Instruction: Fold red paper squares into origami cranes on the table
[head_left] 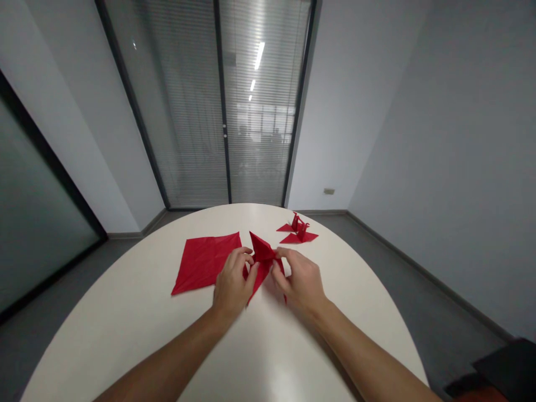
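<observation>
A partly folded red paper piece [262, 252] is held just above the white round table [134, 318], pinched from both sides. My left hand [231, 286] grips its left side with curled fingers. My right hand [300, 282] pinches its right side between thumb and fingers. A point of the paper sticks up between the two hands, and another part hangs down under them.
A flat square stack of red paper [204, 261] lies just left of my left hand. A finished red paper crane [298, 230] stands near the table's far edge. Glass doors with blinds are behind the table, grey walls to the right.
</observation>
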Tool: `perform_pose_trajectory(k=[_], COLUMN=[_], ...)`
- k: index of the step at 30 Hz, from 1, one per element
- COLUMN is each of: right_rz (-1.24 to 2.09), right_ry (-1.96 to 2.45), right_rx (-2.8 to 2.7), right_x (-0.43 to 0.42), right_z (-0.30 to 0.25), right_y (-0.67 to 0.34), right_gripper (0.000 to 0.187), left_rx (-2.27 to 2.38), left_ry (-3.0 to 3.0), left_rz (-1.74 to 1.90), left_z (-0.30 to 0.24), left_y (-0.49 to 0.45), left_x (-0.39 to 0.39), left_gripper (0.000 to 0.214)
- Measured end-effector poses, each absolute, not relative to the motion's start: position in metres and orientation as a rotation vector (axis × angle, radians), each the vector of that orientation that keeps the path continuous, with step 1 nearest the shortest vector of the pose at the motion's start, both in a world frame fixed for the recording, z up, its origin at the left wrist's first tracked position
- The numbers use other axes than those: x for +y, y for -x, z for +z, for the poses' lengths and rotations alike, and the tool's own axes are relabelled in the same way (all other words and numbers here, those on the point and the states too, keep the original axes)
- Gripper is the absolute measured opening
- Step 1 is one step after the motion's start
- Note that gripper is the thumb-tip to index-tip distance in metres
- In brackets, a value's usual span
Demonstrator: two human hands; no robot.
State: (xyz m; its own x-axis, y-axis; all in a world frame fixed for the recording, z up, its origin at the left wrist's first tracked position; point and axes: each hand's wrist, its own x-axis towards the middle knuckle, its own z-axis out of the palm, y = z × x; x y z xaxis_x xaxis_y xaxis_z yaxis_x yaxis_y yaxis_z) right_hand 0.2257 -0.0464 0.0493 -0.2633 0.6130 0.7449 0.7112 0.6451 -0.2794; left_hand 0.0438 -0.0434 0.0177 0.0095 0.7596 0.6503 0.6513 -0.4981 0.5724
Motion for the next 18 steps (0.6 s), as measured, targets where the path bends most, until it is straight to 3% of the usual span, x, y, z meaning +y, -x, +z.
perform_pose_trajectory(k=[8,12,18], right_rz=[-0.111,-0.008,0.093], right_ry=[1.262,1.312,1.185], right_rx=[-1.952,-1.897,-1.861], right_x=[-0.033,-0.027,-0.025], right_z=[0.047,0.045,0.044], right_y=[-0.23,-0.233,-0.24], right_gripper=[0.004,0.009,0.006], left_rx=[1.477,1.273,1.265], left_ry=[-2.453,-2.573,-2.245], left_rz=[1.614,1.66,1.635], left_z=[0.023,0.023,0.02], left_y=[-0.04,-0.035,-0.036], left_x=[-0.044,-0.045,-0.046], left_gripper=[0.01,0.009,0.008])
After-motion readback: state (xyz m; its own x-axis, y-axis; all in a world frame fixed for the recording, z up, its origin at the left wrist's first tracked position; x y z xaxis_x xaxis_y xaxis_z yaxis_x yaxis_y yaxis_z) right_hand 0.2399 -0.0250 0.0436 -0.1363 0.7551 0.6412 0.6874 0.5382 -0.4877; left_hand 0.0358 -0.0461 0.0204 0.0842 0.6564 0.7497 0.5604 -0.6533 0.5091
